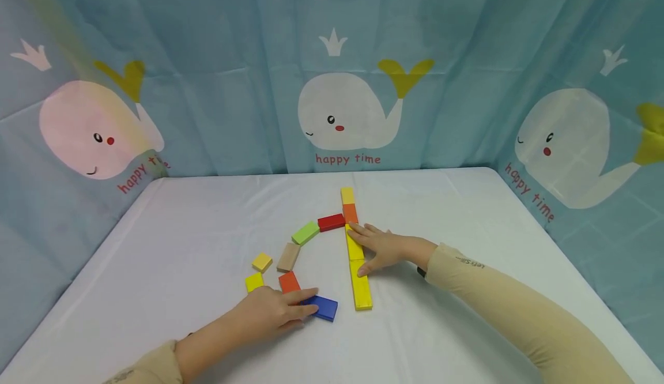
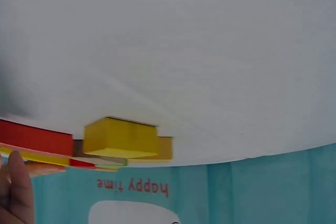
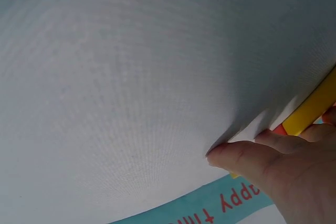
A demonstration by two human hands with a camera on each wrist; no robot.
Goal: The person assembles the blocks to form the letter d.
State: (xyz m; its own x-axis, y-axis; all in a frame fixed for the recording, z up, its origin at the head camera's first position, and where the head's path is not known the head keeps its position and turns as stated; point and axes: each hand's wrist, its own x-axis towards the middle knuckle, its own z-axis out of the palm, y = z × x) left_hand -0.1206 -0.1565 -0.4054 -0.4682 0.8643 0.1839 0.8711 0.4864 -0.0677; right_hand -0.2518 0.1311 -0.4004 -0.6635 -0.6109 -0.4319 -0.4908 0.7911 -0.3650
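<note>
Flat coloured blocks lie in a curved row beside a straight row on the white table. My left hand [image 1: 267,313] reaches in from the lower left, its extended fingers touching the blue block [image 1: 327,309] at the curve's near end. Beside that hand lie an orange-red block [image 1: 289,282] and a yellow block [image 1: 254,282], partly covered in the head view. My right hand [image 1: 381,248] spreads over the straight row, its fingers resting on the farther yellow block [image 1: 355,248] and its thumb by the nearer yellow block [image 1: 361,292].
Farther round the curve are a tan wooden block [image 1: 288,256], a green block [image 1: 305,233] and a dark red block [image 1: 331,222]. An orange block [image 1: 350,213] and a small yellow block [image 1: 347,195] top the straight row. Another small yellow block [image 1: 262,262] lies left. Whale-print curtains [image 1: 233,113] surround the table.
</note>
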